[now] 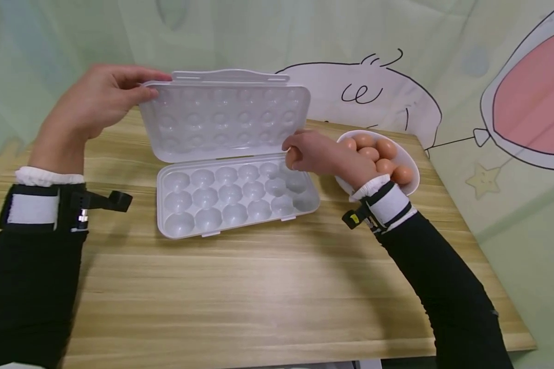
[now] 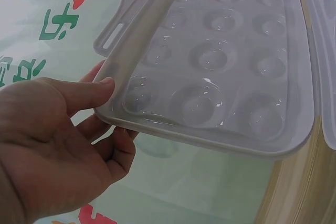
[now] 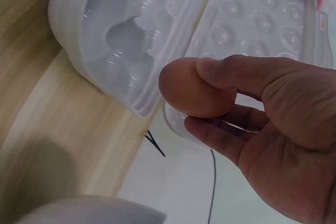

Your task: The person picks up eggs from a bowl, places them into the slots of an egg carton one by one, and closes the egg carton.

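Observation:
My left hand (image 1: 97, 97) grips the upper left corner of the raised lid (image 2: 210, 77), thumb on its inner face and fingers behind. The lid leans back, hinged to a white plastic egg tray (image 1: 221, 192) whose visible cups hold no eggs. In my right hand (image 1: 320, 154) a brown egg (image 3: 194, 87) is pinched between thumb and fingers. That hand hovers over the tray's back right corner, and the egg is partly covered by it in the head view. To the right, behind the wrist, a white bowl (image 1: 413, 159) holds several brown eggs (image 1: 385, 148).
The tray stands on a wooden table (image 1: 240, 297) whose right edge runs diagonally down. A pale green printed curtain (image 1: 221, 31) hangs behind the table. The bowl's rim (image 3: 94, 211) also shows at the bottom of the right wrist view.

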Demonstrator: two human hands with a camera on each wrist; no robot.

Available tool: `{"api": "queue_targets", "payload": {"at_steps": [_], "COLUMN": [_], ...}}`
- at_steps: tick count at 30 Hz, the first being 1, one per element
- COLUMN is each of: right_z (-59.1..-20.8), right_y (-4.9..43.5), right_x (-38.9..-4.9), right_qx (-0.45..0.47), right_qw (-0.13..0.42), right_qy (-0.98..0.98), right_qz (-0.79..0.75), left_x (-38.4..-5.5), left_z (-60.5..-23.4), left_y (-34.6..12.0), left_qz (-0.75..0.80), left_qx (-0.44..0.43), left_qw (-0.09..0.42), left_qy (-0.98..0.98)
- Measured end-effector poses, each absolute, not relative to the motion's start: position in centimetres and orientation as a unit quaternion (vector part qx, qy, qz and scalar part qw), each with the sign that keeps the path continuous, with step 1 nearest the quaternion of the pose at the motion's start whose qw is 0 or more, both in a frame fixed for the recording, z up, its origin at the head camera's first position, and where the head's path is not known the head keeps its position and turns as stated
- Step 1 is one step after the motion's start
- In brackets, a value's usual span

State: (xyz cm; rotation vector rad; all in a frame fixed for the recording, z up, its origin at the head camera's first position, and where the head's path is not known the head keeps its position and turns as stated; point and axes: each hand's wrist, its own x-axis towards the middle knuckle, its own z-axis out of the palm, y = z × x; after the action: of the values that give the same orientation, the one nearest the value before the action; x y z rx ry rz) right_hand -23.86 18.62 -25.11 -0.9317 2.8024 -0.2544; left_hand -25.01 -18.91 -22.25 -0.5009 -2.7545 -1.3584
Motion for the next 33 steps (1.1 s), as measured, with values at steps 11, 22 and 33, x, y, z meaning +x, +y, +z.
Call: {"api": "queue_targets", "payload": {"at_steps": [11,22,33], "right_z": [-27.1,-27.8,-28.2], "right_y": [18.8,19.1,19.8], "right_x": [-24.8,-24.7,-24.5], "right_qx": [-0.274,-0.265,-0.266], "right_qw": [0.127,0.134,0.112], "right_qy": [0.951,0.953,0.955], "right_qz": [-0.067,-0.063,-0.069], "left_x": [-24.9,-24.6,-24.8], "left_z": [-21.9,-21.7,-21.7], "left_y": [-18.1,-17.5,-17.0], "left_qz": [-0.434,-0.426,-0.434], "left_qx": [-0.162,-0.159,-0.164], "left_qw": [0.011,0.018,0.012], "left_qy": [-0.886,-0.891,-0.886]}}
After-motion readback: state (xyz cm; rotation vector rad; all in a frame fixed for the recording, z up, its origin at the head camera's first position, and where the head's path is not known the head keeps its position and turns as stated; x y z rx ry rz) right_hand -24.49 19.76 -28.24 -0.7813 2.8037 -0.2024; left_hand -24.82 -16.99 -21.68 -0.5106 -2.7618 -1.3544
